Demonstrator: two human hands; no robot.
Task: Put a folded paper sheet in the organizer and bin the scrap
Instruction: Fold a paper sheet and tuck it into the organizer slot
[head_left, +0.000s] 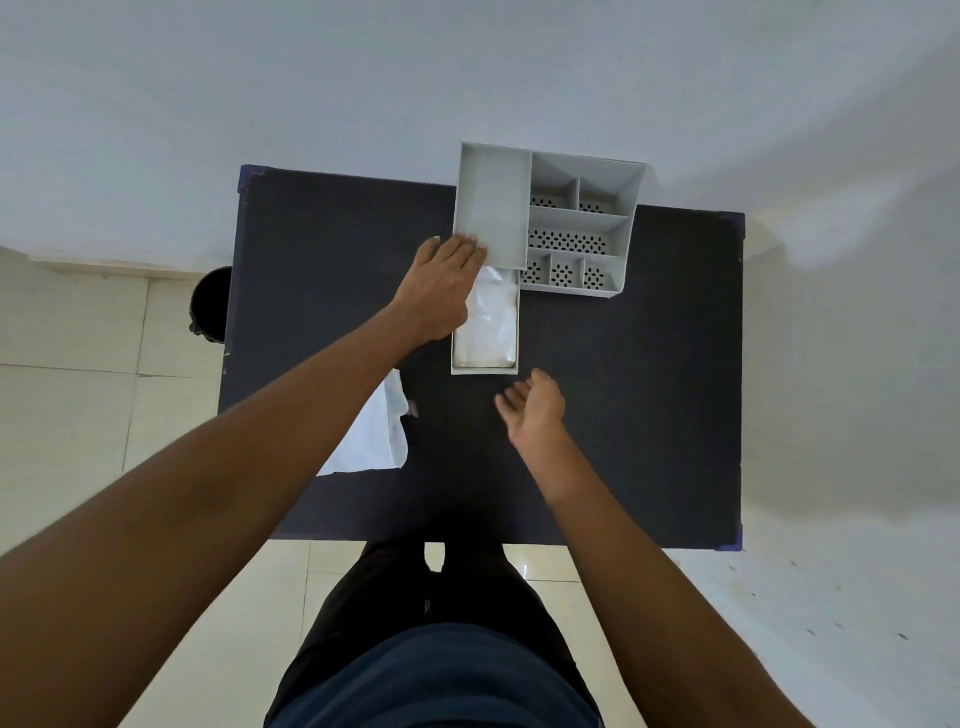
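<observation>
A grey desk organizer (618, 208) stands at the far middle of the dark table, its drawer (484, 368) pulled out toward me. Folded white paper (493, 322) lies inside the drawer. My left hand (441, 286) rests flat on the organizer's near left corner and the drawer's left side, fingers together, holding nothing. My right hand (535, 408) hovers just in front of the drawer, palm up and fingers loosely apart, empty. A white paper scrap (371, 441) lies on the table under my left forearm, partly hidden by it.
A black bin (210, 304) stands on the tiled floor beside the table's (649, 389) left edge. A white wall runs behind the table. My legs are at the near edge.
</observation>
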